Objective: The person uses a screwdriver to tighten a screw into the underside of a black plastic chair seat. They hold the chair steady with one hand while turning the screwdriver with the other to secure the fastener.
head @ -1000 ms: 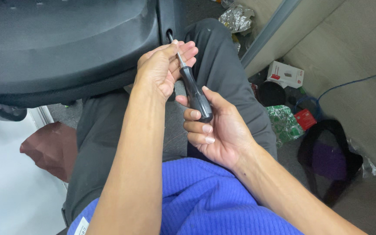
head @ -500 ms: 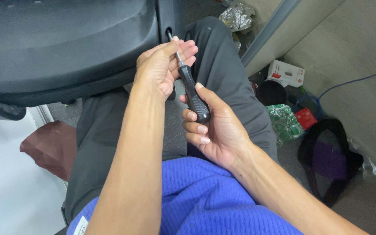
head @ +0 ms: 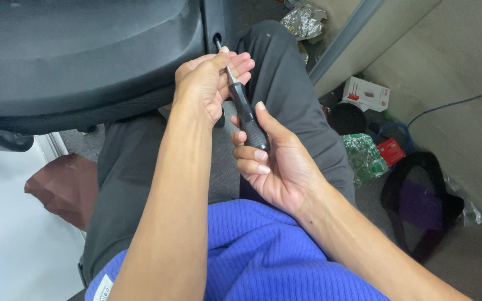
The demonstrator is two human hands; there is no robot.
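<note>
Black-handled screwdriver (head: 246, 117) sits angled up-left over the lap, tip pushed into a screw recess (head: 217, 42) on the black chair part (head: 85, 61) that lies tilted across the knees. Right hand (head: 277, 167) wraps the knurled handle, thumb along the side, fingers curled under, so a closed grip on the tool. Left hand (head: 210, 78) is up at the metal shaft, fingertips pinched round it just below the tip, steadying it w/ a narrow hold. Step in hand, by my read: driving or loosening a screw in the chair part, bit seated or nearly so; can't tell if the screw head is fully engaged, it's hidden in the recess. Next move calls for keeping the shaft in line w/ the hole, pressing inward, and turning from the wrist w/o letting the tip slip out. Around: grey trousers (head: 291, 83), blue knit top (head: 263, 256), crumpled foil (head: 302, 19), white-and-red box (head: 366, 93), black bag (head: 419, 200) on floor at right.
</note>
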